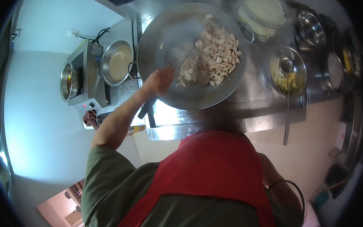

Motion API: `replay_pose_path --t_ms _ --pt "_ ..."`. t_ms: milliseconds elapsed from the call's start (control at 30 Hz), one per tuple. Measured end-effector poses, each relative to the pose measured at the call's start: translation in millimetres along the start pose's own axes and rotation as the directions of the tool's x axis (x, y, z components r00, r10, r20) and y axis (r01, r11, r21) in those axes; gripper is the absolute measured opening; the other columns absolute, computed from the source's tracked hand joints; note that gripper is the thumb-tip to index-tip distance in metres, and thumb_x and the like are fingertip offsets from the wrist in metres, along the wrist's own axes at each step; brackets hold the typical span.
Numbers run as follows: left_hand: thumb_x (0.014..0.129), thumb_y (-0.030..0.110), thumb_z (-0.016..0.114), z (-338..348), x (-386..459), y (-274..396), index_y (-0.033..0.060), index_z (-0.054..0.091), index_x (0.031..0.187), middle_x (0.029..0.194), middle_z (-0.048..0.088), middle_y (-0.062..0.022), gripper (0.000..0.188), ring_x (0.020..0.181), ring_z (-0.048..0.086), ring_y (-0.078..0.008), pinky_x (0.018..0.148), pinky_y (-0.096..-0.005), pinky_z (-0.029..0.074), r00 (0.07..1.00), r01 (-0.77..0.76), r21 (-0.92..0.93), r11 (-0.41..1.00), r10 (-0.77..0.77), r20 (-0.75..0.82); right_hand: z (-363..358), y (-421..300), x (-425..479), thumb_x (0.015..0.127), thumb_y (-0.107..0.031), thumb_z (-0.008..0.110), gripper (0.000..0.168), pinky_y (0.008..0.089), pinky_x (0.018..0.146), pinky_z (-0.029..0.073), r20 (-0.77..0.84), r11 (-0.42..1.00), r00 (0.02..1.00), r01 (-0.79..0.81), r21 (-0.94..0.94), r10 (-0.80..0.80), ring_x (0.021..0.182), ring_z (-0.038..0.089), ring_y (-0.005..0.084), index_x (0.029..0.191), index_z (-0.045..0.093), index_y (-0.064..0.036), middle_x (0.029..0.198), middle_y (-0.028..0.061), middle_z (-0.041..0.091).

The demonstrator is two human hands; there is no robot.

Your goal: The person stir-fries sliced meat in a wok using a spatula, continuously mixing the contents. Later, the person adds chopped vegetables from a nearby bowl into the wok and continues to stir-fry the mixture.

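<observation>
My left hand (pixel 159 81) is closed around the dark handle of a long cooking utensil (pixel 148 107), probably a wok turner. Its far end is blurred and lost among strips of cooked, pale meat (pixel 223 55). The meat lies heaped on the right side of a large two-handled wok (pixel 174 97), and one small piece sits alone on the left. Steam veils the middle of the wok. My right arm hangs down beside the red apron (pixel 209 167), and the hand itself is out of view.
Left of the wok stand a steel bowl of tan liquid (pixel 120 62) and a countertop cooker (pixel 88 78). To the right, a steel bowl (pixel 302 76) holds chopped ingredients and a ladle (pixel 287 114) whose handle juts past the counter edge. Covered pale food (pixel 263 9) sits behind.
</observation>
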State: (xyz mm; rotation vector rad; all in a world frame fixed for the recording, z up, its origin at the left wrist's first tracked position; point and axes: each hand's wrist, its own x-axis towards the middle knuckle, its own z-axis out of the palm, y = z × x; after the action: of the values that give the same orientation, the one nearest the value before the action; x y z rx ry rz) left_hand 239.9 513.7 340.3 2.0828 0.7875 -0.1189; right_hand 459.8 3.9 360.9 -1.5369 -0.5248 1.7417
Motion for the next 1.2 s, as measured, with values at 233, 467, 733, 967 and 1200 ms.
replay_pose_path --t_ms 233,467,733,967,1200 --pt "0.099 0.015 0.054 23 -125 66 0.0083 0.044 0.152 0.086 0.067 -0.0127 0.054 0.069 0.068 -0.0157 0.061 -0.0341 0.055 0.939 0.34 -0.278 0.898 -0.342 0.044 -50 -72 44 0.096 -0.032 0.068 0.048 0.0374 0.1 0.05 0.233 0.536 0.931 0.049 -0.843 0.281 0.115 0.066 0.0256 0.136 0.06 -0.006 0.125 0.0098 0.07" --pt "0.099 0.013 0.053 45 -190 108 0.0081 0.04 0.155 0.082 0.061 -0.0059 0.058 0.06 0.062 -0.0124 0.053 -0.0296 0.053 0.854 0.52 -0.357 0.776 -0.485 0.189 -8 -70 221 0.095 -0.062 0.061 0.062 0.0283 0.065 0.053 -0.132 0.987 0.986 -0.12 -0.108 0.105 0.075 0.065 0.0117 0.101 0.071 -0.001 0.087 0.0054 0.071" --pt "0.095 0.014 0.055 114 -69 35 0.0024 0.052 0.145 0.067 0.061 -0.0076 0.052 0.054 0.059 -0.0146 0.051 -0.0332 0.05 0.904 0.268 -0.234 0.934 -0.328 -0.273 33 -60 269 0.097 -0.042 0.056 0.047 0.0299 0.052 0.048 -0.4 0.999 0.916 0.044 0.007 -0.038 0.052 0.059 0.0156 0.075 0.064 -0.001 0.061 0.0068 0.062" --pt "0.098 0.013 0.055 50 -110 110 -0.0001 0.054 0.142 0.072 0.057 -0.0034 0.046 0.055 0.055 -0.0097 0.05 -0.0274 0.046 0.856 0.436 -0.304 0.847 -0.494 -0.151 31 -41 274 0.101 -0.042 0.056 0.054 0.034 0.053 0.046 -0.394 0.978 0.901 0.207 0.023 -0.182 0.051 0.057 0.0169 0.066 0.061 -0.002 0.057 0.0066 0.06" --pt "0.101 0.018 0.05 99 -21 77 0.0058 0.061 0.128 0.09 0.069 -0.0273 0.032 0.084 0.068 -0.0449 0.076 -0.0486 0.054 0.923 0.051 0.091 0.995 -0.012 -0.384 36 -10 277 0.103 -0.047 0.055 0.053 0.0322 0.06 0.047 -0.429 0.954 0.856 0.296 -0.052 -0.289 0.058 0.059 0.0149 0.073 0.061 -0.004 0.065 0.0044 0.062"
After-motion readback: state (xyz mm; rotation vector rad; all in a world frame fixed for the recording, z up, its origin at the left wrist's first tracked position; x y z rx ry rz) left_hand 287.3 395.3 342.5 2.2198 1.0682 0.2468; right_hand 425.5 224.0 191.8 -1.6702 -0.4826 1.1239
